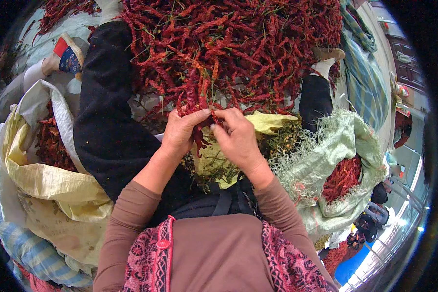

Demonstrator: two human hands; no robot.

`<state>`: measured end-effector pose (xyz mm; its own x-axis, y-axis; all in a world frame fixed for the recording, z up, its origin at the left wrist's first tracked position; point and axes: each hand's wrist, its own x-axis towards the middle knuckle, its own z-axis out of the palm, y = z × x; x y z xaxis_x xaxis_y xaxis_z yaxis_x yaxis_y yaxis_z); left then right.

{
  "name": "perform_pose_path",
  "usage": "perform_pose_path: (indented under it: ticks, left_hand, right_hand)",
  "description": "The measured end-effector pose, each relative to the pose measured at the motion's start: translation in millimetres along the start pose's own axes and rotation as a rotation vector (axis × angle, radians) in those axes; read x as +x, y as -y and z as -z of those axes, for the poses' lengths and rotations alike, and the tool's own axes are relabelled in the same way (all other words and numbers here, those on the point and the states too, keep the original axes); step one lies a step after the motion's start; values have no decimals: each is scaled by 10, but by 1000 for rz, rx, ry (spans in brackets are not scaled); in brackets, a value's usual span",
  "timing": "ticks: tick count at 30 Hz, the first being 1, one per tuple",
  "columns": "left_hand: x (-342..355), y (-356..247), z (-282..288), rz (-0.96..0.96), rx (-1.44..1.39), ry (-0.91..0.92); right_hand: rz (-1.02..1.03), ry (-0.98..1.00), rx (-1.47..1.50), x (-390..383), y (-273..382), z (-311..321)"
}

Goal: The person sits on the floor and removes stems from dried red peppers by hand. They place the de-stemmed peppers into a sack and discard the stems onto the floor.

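Observation:
A large heap of dried red chili peppers spreads out in front of me between my legs. At the heap's near edge my left hand is closed around a bunch of dried chilies, which stick out above and below the fingers. Beside it my right hand has its thumb and fingers pinched at the same bunch, close to the left thumb. Under both hands lies a yellow sack with dry green-brown stems on and around it. The fingertips partly hide what they pinch.
An open white and yellow sack holding dried chilies stands at my left. At my right is a frayed pale green sack, also with chilies inside. My black-trousered legs flank the heap. Another person's patterned shoe shows at the far left.

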<state>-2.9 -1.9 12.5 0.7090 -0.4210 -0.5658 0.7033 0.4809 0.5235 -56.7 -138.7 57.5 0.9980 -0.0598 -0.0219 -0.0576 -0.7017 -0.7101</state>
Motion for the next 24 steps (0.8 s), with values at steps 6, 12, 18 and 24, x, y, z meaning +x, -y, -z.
perform_pose_path:
  ticks: [6,12,18,24]
  left_hand:
    - [-20,-40,-3,36,8,38]
    - [-13,86,30,-56,211,46]
    - [-34,17,-4,-85,261,32]
    - [-8,-1,42,-43,228,69]
  right_hand:
    - [-642,20,1032,166,-115,43]
    - [-332,-49,651,449,-190,-83]
    - [-611,27,746,436,-233,-4]
    - [-808,116,1328,277,-224,37]
